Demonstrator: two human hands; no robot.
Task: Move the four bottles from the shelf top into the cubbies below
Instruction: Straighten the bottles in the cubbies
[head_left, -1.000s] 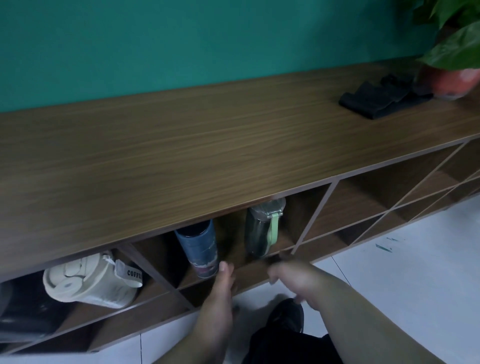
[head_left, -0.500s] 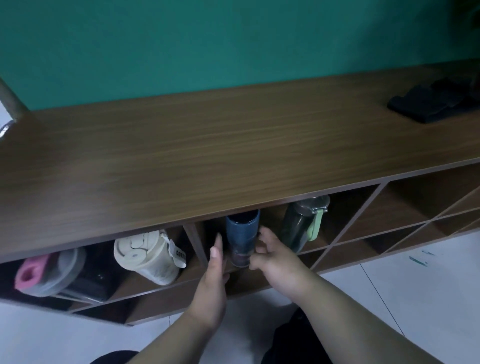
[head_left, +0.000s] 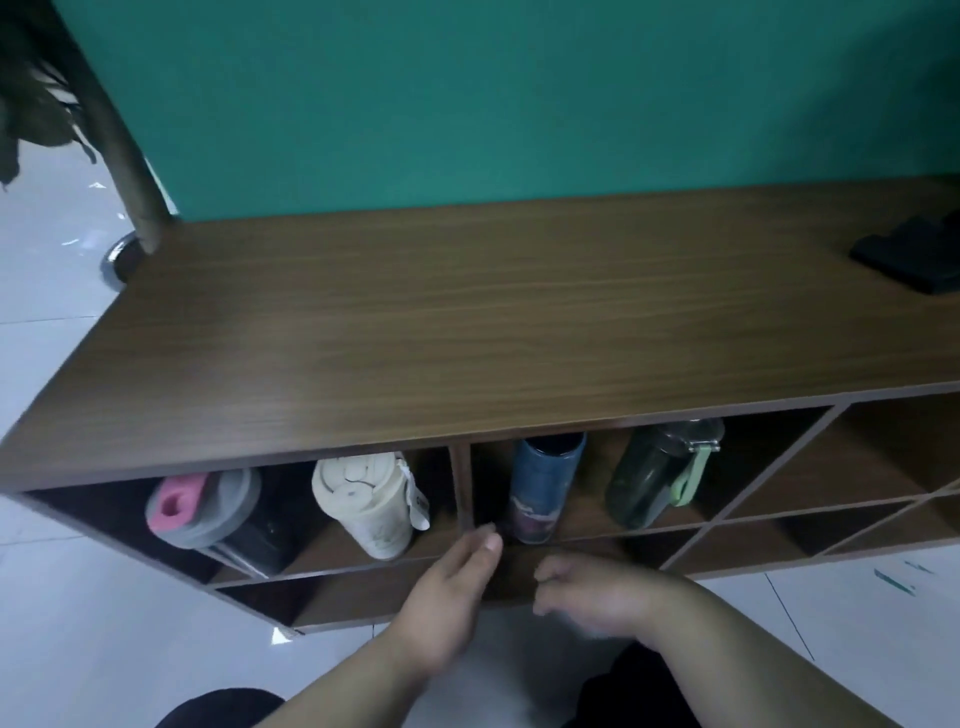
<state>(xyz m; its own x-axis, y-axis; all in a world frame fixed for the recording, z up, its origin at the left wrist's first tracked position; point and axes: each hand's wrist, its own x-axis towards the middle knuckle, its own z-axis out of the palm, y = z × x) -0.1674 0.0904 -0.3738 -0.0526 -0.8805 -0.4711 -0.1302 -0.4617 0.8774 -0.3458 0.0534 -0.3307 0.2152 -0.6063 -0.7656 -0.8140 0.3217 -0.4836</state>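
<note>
All four bottles sit in the top cubbies, shelf top (head_left: 519, 322) cleared of them. Left hand (head_left: 452, 597) open, empty; right hand (head_left: 597, 592) loosely curled, empty. Risk: a knuckle could clip the blue bottle (head_left: 543, 483) at the cubby lip and tip it out.

Both forearms enter from the bottom edge of the head view and reach forward and slightly inward, bare to the elbow. The left hand (head_left: 451, 597) is extended with fingers straight and held together, thumb up, palm facing right; it grips nothing. The right hand (head_left: 597, 590) sits just beside it, apart from it by a narrow gap, back of the hand upward, fingers curled loosely under toward the palm and empty. Its lower edge is blurred. The right wrist is bent a little leftward; the left wrist runs straight with its forearm.
</note>
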